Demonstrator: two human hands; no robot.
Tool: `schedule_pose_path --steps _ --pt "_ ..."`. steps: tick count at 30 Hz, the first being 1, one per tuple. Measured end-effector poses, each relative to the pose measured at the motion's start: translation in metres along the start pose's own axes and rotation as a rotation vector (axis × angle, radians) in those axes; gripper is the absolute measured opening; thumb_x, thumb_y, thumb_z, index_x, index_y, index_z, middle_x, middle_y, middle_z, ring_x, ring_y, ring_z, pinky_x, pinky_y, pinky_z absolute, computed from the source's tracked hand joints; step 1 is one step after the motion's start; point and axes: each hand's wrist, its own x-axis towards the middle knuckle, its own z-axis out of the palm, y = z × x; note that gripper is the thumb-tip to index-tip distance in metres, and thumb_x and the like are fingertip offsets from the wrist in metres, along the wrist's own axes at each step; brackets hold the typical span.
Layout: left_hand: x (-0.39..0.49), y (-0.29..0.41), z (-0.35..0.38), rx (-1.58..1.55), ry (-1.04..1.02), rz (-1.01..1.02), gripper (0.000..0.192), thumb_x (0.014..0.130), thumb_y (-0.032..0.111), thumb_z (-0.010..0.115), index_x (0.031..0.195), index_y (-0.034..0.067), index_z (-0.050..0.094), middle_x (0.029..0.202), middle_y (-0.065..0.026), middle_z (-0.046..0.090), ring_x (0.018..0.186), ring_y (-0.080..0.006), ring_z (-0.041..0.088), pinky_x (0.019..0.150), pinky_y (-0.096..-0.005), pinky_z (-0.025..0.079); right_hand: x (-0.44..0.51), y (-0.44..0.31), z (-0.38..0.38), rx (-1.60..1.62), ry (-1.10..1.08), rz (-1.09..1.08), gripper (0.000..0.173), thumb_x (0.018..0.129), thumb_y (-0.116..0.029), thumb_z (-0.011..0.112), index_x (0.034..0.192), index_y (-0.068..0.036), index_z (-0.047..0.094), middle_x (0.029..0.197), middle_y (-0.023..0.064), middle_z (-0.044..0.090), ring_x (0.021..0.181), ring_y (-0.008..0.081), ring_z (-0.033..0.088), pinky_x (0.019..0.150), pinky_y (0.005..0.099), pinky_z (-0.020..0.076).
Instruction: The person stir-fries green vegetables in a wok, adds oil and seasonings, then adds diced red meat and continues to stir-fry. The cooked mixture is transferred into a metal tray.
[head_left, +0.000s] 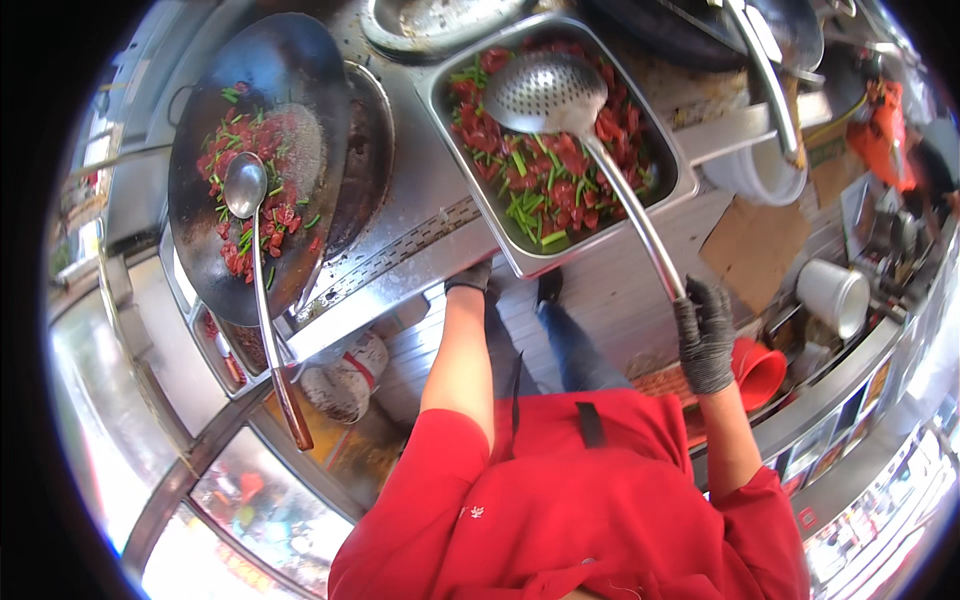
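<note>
My right hand (706, 335), in a dark knit glove, grips the metal handle of a perforated skimmer (547, 91). Its bowl rests over raw red meat pieces (574, 176) and cut green stalks (529, 214) in a rectangular stainless steel pan (448, 154). That pan overhangs the counter's near edge. My left hand (469, 276), also gloved, is by the pan's near left corner, its fingers mostly hidden beneath the edge. On the left, a dark wok (259, 56) holds similar meat and stalks beside pale bubbling liquid. Across it lies a ladle (246, 185) with a wooden handle.
A steel counter (409, 161) runs between wok and pan. An oval metal dish (442, 19) stands at the back. To the right are white buckets (832, 296), cardboard (757, 244) and a red bucket (757, 373). Small containers (225, 352) sit below the wok.
</note>
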Motion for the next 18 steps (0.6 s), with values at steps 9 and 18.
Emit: schedule_pose_path --steps 9,18 --pt "-0.006 0.003 -0.004 0.089 0.103 0.077 0.033 0.090 0.037 0.057 0.111 0.013 0.058 0.110 -0.0085 0.063 0.099 -0.0298 0.059 0.079 -0.0482 0.052 0.002 0.005 0.001 0.249 0.008 0.037 0.034 0.089 -0.007 0.059 0.122 -0.002 0.054 0.112 0.0132 0.054 0.100 0.0232 0.056 0.089 0.0333 0.0453" --pt "-0.014 0.008 -0.013 0.140 0.157 0.122 0.031 0.091 0.038 0.056 0.107 0.012 0.058 0.105 -0.0082 0.063 0.095 -0.0286 0.059 0.077 -0.0475 0.051 0.006 0.005 -0.001 0.303 -0.005 0.050 0.034 0.088 -0.008 0.060 0.121 -0.003 0.055 0.113 0.0139 0.054 0.100 0.0238 0.057 0.088 0.0340 0.0459"
